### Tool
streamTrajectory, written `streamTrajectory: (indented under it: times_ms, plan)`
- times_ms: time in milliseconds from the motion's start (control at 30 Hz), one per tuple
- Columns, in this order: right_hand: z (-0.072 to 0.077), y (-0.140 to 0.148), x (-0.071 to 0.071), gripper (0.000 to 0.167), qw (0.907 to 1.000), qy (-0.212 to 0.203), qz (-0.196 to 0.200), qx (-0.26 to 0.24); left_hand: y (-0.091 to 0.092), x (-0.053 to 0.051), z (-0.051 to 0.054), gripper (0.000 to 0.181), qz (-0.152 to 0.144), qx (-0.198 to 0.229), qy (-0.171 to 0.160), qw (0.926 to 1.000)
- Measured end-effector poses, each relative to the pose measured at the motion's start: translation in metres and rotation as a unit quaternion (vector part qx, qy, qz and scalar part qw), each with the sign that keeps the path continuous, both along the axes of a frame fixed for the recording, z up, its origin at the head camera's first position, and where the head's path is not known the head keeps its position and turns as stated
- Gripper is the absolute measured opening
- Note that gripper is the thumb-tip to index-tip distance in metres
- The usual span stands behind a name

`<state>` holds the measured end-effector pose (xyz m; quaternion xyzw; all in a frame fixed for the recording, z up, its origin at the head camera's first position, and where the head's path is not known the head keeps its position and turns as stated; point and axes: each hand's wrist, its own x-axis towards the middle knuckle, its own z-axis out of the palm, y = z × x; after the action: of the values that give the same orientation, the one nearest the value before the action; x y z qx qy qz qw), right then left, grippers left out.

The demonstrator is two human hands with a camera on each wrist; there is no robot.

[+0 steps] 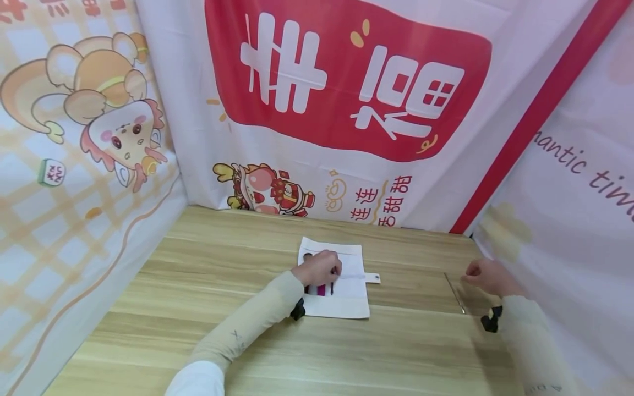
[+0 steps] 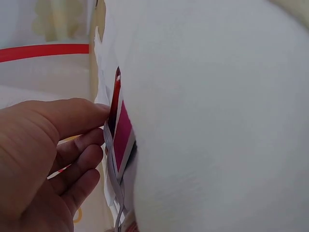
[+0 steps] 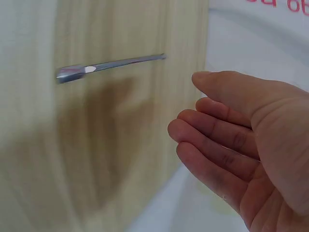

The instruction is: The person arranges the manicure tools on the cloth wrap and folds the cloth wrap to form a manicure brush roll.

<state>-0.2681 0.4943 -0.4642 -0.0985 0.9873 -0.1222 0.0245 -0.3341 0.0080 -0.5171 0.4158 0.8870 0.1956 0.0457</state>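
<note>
An unfolded white case (image 1: 342, 308) with a snap tab (image 1: 372, 278) lies on the table. Dark and magenta items (image 1: 321, 290) show on it, partly covered by my left hand (image 1: 319, 269). In the left wrist view, thumb and forefinger pinch the case's thin edge beside a dark red, pointed piece (image 2: 115, 101) and a magenta panel (image 2: 124, 133). A slim metal cuticle pusher (image 3: 123, 63) with a broad flat end lies on the table to the right. Just right of it, my right hand (image 1: 490, 276) hovers with loosely bent fingers, holding nothing.
The wood-grain table (image 1: 247, 341) meets printed cloth walls at the left, back and right. The right cloth (image 1: 569, 236) stands close beside my right hand. Black wrist bands (image 1: 492, 320) sit over the pale sleeves.
</note>
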Motion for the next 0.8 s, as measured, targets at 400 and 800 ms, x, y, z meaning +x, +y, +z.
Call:
streamTrajectory:
  times_ms: [400, 800]
  plan:
    - [-0.053, 0.009, 0.003, 0.016, 0.9953, -0.006, -0.051, -0.081, 0.001, 0.003, 0.002, 0.011, 0.004, -0.013, -0.005, 0.9999]
    - [-0.037, -0.018, -0.007, 0.016, 0.9933, -0.059, -0.087, -0.048, 0.002, 0.004, 0.003, 0.009, 0.010, -0.022, -0.003, 0.9997]
